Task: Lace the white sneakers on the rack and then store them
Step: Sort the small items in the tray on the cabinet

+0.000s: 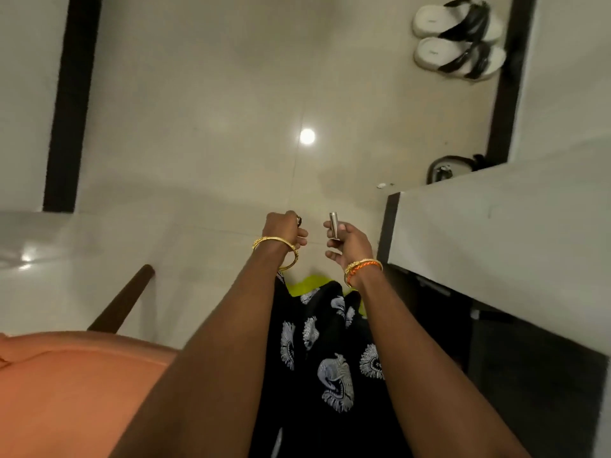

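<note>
No white sneakers are in view. I am looking straight down at a pale tiled floor. My right hand [347,241] grips a small silver cylinder [333,223], held upright in front of my body. Just to its left, and apart from it, my left hand [286,231] has its fingers curled inward. A small dark spot shows at its fingers, and I see nothing plainly held. Both wrists wear gold bangles.
A pair of white sandals with black straps [458,38] lies on the floor at the far right by a dark door frame. A dark sandal [453,168] peeks out behind a white cabinet [496,233] on the right. An orange seat [72,385] with a wooden leg [122,302] is at the lower left.
</note>
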Demonstrator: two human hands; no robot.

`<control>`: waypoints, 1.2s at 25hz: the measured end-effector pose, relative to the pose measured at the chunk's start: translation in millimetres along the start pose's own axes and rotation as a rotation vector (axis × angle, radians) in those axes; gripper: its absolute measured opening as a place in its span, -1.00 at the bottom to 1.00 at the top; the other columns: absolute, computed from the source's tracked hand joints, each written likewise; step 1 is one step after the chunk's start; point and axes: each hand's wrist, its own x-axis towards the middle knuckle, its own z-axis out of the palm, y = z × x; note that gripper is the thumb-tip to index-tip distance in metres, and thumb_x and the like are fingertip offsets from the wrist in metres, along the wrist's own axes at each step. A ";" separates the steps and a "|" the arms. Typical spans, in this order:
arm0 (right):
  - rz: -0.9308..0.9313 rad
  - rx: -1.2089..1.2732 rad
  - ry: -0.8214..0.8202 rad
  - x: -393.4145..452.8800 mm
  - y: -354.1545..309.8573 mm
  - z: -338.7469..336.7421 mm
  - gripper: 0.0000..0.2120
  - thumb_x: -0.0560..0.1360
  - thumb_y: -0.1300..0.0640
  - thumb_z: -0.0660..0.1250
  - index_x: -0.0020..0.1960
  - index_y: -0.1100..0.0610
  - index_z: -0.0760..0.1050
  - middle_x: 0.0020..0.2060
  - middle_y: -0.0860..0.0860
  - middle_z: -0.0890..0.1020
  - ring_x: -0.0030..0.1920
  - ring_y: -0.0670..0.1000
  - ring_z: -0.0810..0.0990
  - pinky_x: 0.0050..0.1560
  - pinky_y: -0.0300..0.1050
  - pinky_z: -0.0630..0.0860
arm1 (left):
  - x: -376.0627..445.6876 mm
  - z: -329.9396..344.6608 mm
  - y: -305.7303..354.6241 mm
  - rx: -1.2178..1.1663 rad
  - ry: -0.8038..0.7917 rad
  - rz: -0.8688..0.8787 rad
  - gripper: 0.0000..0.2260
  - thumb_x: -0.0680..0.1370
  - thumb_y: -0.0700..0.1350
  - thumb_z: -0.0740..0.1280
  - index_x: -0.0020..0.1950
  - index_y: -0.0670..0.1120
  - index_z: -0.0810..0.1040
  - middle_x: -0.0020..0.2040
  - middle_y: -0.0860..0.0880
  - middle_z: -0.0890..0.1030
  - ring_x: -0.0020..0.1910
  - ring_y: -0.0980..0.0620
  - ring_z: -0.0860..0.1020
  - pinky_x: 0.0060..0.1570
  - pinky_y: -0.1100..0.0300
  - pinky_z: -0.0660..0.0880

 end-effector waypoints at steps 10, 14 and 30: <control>-0.068 0.520 0.208 -155.7 23.6 -56.1 -0.79 0.58 0.11 0.24 -0.17 0.17 0.53 -0.48 -0.01 0.49 -0.52 -0.11 0.37 -0.44 -0.25 0.40 | -138.4 29.9 -10.1 0.388 -0.515 0.245 -0.81 0.61 -0.09 0.24 -0.01 -0.22 0.50 -0.27 -0.11 0.64 -0.42 0.11 0.63 -0.38 0.32 0.55; -0.075 0.723 0.340 -207.7 78.3 -98.1 -0.88 0.54 0.16 0.31 -0.13 0.19 0.53 -0.42 0.02 0.55 -0.47 -0.11 0.50 -0.41 -0.27 0.49 | -177.2 57.0 -48.5 0.589 -0.630 0.223 -0.85 0.54 -0.14 0.34 -0.10 -0.15 0.40 -0.25 -0.15 0.63 -0.44 0.08 0.63 -0.36 0.23 0.57; 0.172 0.760 1.543 -463.0 434.9 -255.6 -0.84 0.51 0.35 0.28 0.05 0.24 0.57 -0.02 0.12 0.60 -0.17 -0.01 0.48 -0.19 -0.29 0.39 | -397.8 226.6 -397.1 1.487 -1.295 0.834 -0.90 0.44 -0.24 0.45 -0.06 -0.17 0.67 -0.18 -0.08 0.67 -0.29 0.12 0.55 -0.19 0.31 0.49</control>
